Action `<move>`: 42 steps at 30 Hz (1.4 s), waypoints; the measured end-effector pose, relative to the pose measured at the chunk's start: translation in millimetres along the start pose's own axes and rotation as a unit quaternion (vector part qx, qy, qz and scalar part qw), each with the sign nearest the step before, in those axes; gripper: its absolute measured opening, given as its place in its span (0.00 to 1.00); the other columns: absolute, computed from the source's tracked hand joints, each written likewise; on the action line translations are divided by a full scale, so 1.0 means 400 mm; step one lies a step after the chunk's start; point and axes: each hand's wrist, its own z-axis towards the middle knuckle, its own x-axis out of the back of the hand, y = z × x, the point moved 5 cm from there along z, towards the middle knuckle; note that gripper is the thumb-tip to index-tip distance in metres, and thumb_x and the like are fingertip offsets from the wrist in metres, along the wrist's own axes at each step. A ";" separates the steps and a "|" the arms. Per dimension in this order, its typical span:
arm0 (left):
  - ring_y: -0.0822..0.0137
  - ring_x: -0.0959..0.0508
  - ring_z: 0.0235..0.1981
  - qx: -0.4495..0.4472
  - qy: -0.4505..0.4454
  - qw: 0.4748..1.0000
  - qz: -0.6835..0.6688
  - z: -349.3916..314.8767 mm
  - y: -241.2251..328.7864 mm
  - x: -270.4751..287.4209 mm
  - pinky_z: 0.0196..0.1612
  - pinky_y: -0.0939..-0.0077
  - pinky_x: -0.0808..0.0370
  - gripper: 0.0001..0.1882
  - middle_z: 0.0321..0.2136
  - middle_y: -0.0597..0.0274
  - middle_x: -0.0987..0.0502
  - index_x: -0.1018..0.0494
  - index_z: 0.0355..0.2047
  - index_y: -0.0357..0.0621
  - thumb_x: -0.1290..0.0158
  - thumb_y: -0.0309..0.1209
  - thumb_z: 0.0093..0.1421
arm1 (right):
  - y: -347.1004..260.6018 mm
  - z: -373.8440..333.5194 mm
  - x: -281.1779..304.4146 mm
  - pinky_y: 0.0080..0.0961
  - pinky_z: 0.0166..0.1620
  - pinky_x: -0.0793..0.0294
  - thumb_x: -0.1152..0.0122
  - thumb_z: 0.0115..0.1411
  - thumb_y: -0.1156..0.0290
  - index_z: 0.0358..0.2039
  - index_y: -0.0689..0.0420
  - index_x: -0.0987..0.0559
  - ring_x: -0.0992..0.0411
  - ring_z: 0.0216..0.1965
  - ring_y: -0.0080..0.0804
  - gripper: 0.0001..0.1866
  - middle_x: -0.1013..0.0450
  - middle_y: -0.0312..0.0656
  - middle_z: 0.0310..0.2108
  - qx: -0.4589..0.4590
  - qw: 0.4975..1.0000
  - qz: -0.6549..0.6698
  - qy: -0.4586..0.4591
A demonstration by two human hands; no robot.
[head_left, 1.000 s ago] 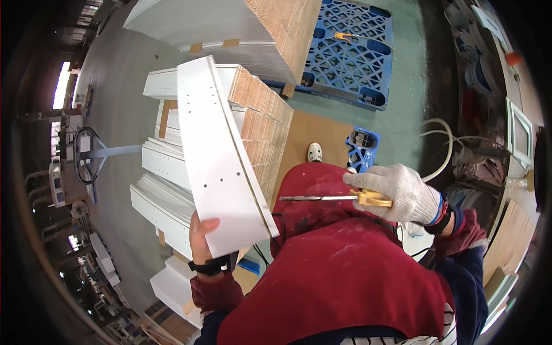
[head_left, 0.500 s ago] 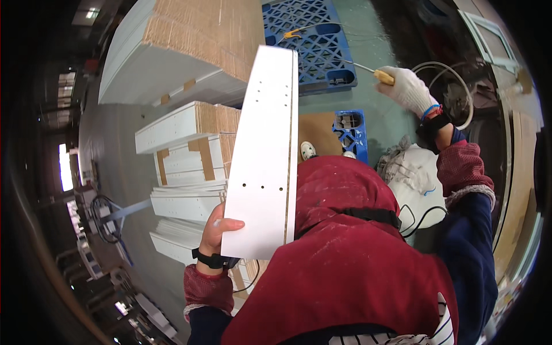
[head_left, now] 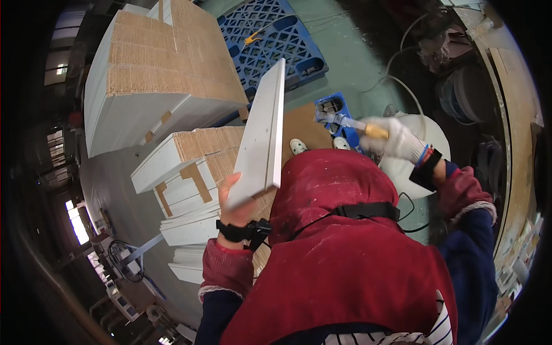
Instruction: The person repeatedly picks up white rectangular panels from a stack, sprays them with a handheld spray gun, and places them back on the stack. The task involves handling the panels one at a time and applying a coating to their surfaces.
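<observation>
My bare left hand (head_left: 234, 202) grips the near end of a long white panel (head_left: 259, 132), which is tilted up on edge with a few small holes in its face. The panel's far end points up and away from me. To the right of it, my right hand (head_left: 402, 141), in a white knitted glove, is closed around the yellow handle of a putty knife (head_left: 376, 131). The knife's blade points left toward the panel, apart from it, and is blurred by motion.
Tall stacks of boards (head_left: 167, 63) with brown edges stand at the left, with smaller piles of white panels (head_left: 190, 227) nearer. A yellow air gun (head_left: 251, 38) lies on a blue plastic pallet (head_left: 276, 52). A pale rounded bag or tub (head_left: 428, 167) sits beneath my right hand.
The panel has turned from face-up to on edge, and its far end has dropped slightly. My right hand has come down and nearer, with the knife blade now swung level toward the panel.
</observation>
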 end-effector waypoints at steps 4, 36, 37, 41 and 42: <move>0.49 0.23 0.38 -0.048 0.053 0.997 0.023 0.072 -0.013 -0.072 0.32 0.66 0.19 0.23 0.39 0.33 0.29 0.43 0.49 0.19 0.59 0.28 0.57 | -0.036 -0.037 -0.014 0.28 0.44 0.30 0.37 0.50 0.67 0.43 0.58 0.26 0.27 0.39 0.36 0.19 0.26 0.46 0.34 0.158 0.984 -0.083 -0.012; 0.59 0.25 0.39 -0.492 0.251 0.812 0.190 -0.473 -0.034 0.063 0.41 0.70 0.27 0.30 0.40 0.48 0.27 0.39 0.51 0.30 0.54 0.30 0.46 | 0.259 0.155 -0.084 0.21 0.40 0.29 0.35 0.49 0.70 0.44 0.61 0.26 0.29 0.33 0.24 0.21 0.25 0.42 0.31 -0.056 0.978 -0.148 -0.138; 0.59 0.25 0.39 -0.510 0.301 0.780 0.203 -0.487 -0.029 0.088 0.41 0.69 0.27 0.29 0.40 0.49 0.27 0.38 0.51 0.30 0.54 0.31 0.46 | 0.236 0.158 -0.097 0.21 0.40 0.29 0.35 0.49 0.71 0.44 0.61 0.26 0.29 0.33 0.23 0.21 0.25 0.41 0.32 -0.068 0.976 -0.141 -0.152; 0.61 0.25 0.38 -0.570 0.350 0.716 0.202 -0.516 0.043 0.247 0.41 0.71 0.28 0.23 0.39 0.52 0.27 0.36 0.47 0.28 0.51 0.29 0.51 | 0.281 0.217 -0.125 0.18 0.39 0.30 0.38 0.50 0.75 0.44 0.61 0.26 0.31 0.33 0.19 0.19 0.26 0.36 0.33 -0.085 0.972 -0.068 -0.206; 0.63 0.24 0.36 -0.597 0.366 0.695 0.165 -0.519 0.059 0.283 0.40 0.71 0.28 0.20 0.36 0.54 0.26 0.34 0.44 0.29 0.49 0.29 0.52 | 0.264 0.224 -0.131 0.17 0.39 0.30 0.39 0.50 0.74 0.43 0.61 0.26 0.32 0.33 0.19 0.18 0.26 0.34 0.32 -0.107 0.971 -0.062 -0.205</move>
